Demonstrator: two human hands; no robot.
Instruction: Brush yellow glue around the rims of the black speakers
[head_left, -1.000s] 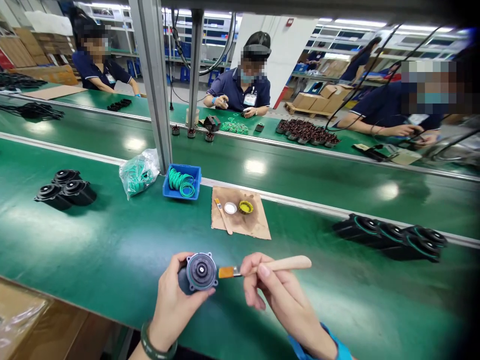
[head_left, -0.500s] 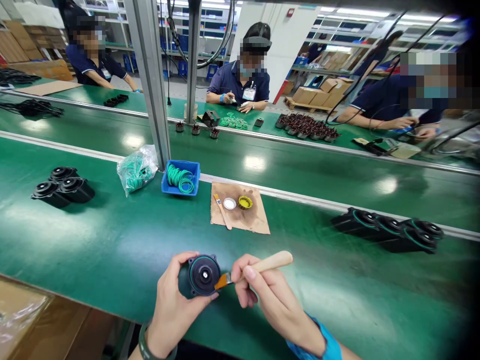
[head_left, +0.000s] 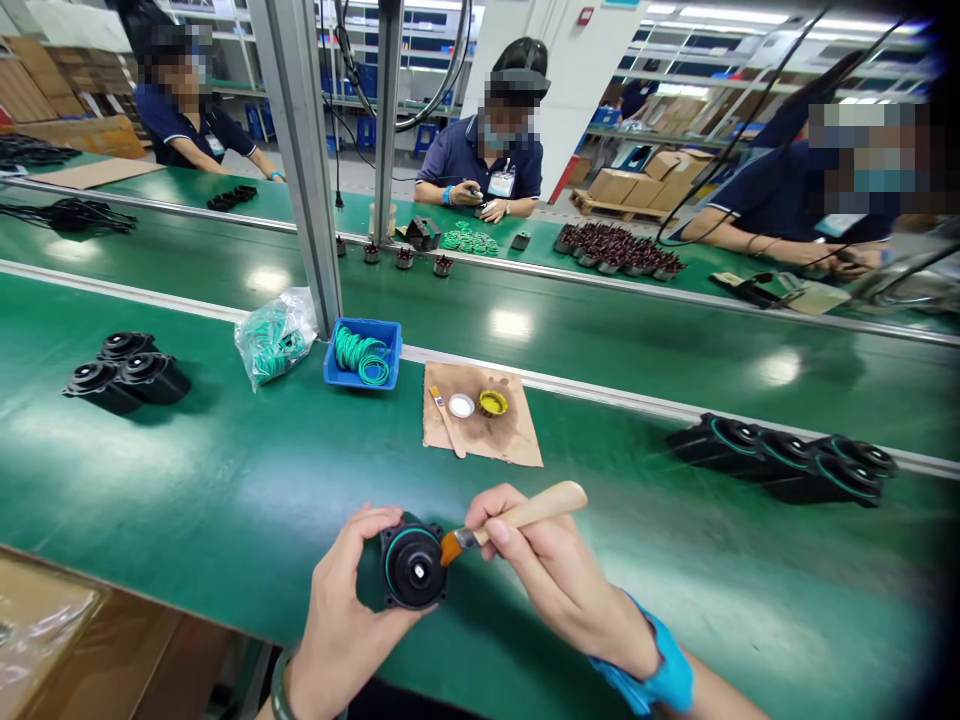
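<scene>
- Green counter (head_left: 225,500) runs along a factory line, with other people seated at work across the belts beyond.
- Left hand (head_left: 341,610) has its grip closed around a round black part (head_left: 413,566), thumb and fingers curled on its rim; the part is held just above the near edge of the counter, its face with a green ring turned up toward the camera.
- Right hand (head_left: 551,580) pinches the wooden handle of a small brush (head_left: 510,520); the orange bristles touch the part's upper right rim.
- Compared with half a second ago, the part sits slightly lower and the brush tip has moved from the lower right rim to the upper right.
- Further back lie a cardboard sheet (head_left: 517,445) with two small caps, a blue bin (head_left: 364,358) of green rings, and black parts (head_left: 124,372) at left and right.
</scene>
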